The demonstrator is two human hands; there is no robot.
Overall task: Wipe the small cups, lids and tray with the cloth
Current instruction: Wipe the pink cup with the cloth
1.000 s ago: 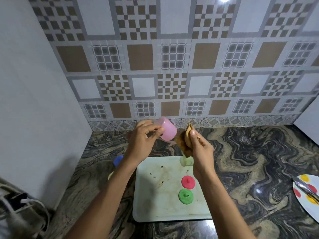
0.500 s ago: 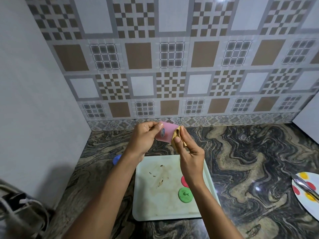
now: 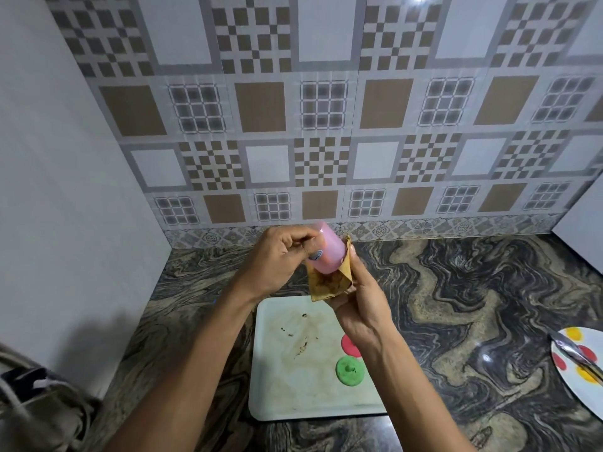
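My left hand (image 3: 277,259) grips a small pink cup (image 3: 328,251) above the far edge of the tray. My right hand (image 3: 359,305) holds a stained yellow-brown cloth (image 3: 329,283) cupped under and around the cup's lower end. The white tray (image 3: 287,380) lies on the counter below, marked with brown stains and crumbs. A green lid (image 3: 349,370) and a red lid (image 3: 348,344) lie on its right part; my right wrist hides part of the red lid.
The tray sits on a dark marbled counter (image 3: 456,305) against a tiled wall. A white plate with red and yellow dots (image 3: 577,363) carries a metal utensil at the right edge. A white side wall stands left, with grey fabric at the lower left corner.
The cup has turned in my left hand and tipped into the cloth. My right hand has opened the cloth from a bunch into a pocket under the cup.
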